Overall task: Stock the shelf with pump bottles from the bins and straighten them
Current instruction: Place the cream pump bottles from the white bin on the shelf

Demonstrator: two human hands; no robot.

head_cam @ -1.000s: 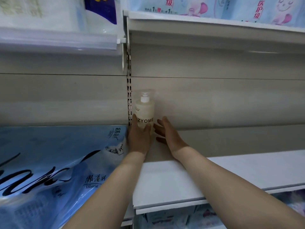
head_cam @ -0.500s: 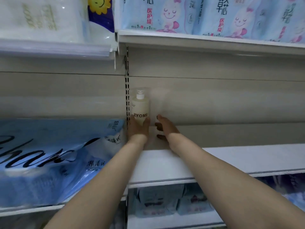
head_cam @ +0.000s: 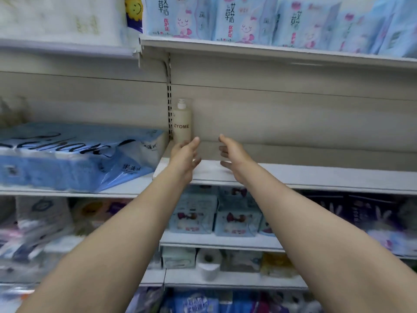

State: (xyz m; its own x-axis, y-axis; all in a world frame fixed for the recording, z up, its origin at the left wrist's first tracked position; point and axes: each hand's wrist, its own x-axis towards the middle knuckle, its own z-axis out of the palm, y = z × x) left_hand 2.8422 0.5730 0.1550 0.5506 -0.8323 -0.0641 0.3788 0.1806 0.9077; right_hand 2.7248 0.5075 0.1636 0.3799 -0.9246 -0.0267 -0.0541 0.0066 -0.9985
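A blue plastic-wrapped tissue pack (head_cam: 74, 154) lies on the left shelf section, its right end close to the slotted upright (head_cam: 169, 98) that divides the shelving. Just right of that upright, a cream pump bottle (head_cam: 182, 123) lettered ZYOME stands upright at the back left corner of the white shelf (head_cam: 316, 177), against the back panel. The left hand (head_cam: 184, 154) hovers in front of the bottle's base with fingers loosely extended, released and holding nothing; whether its fingertips touch the bottle cannot be told. A gap separates it from the right hand (head_cam: 232, 152), which is also released, fingers spread and relaxed above the shelf. Baby-print packs (head_cam: 237, 19) line the shelf above, and boxed goods (head_cam: 214, 215) fill the shelf below.
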